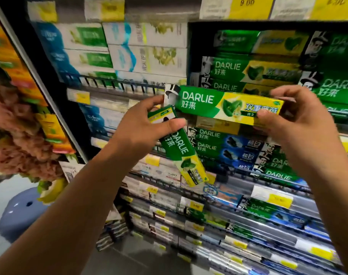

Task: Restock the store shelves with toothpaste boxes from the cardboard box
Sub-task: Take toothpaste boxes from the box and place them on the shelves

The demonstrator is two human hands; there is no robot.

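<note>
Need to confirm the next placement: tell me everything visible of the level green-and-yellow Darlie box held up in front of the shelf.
The level Darlie box is a long, slim carton, cardboard by its look: green on the left with white DARLIE lettering, yellow on the right with mint leaves. It looks closed and undented, held roughly horizontal before the shelf's stacked Darlie boxes. The right hand pinches its right end; the left hand, gripping a second, tilted box, reaches its left end.
</note>
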